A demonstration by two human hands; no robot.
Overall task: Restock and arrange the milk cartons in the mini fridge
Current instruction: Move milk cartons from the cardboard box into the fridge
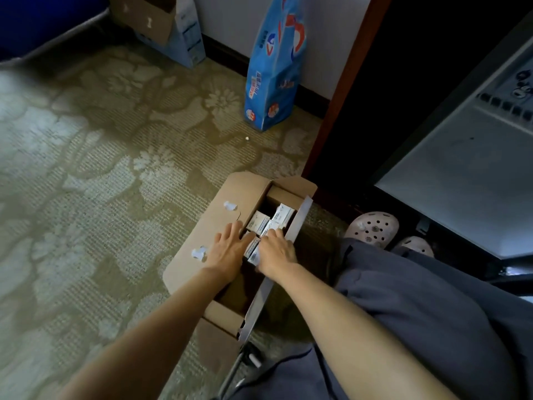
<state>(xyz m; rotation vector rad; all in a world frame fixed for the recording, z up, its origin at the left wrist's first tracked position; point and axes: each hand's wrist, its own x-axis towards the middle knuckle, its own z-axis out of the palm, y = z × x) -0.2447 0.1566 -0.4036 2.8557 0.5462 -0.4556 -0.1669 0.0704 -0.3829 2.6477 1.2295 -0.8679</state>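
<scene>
An open cardboard box (202,241) lies on the carpet in front of me, with several white milk cartons (281,216) packed at its far end. My left hand (227,246) reaches over the box's left flap, fingers spread and touching the cartons. My right hand (277,251) is curled over a carton (253,252) inside the box, fingers wrapped on its top. The mini fridge door (461,168) stands open at the right, showing its pale inner panel. The fridge's interior is dark and nothing inside it can be made out.
A blue printed bag (274,62) leans against the wall ahead. More cardboard boxes (161,21) sit at the back left. Patterned carpet (101,168) spreads to the left. My legs in grey trousers and pale clogs (372,228) are to the right of the box.
</scene>
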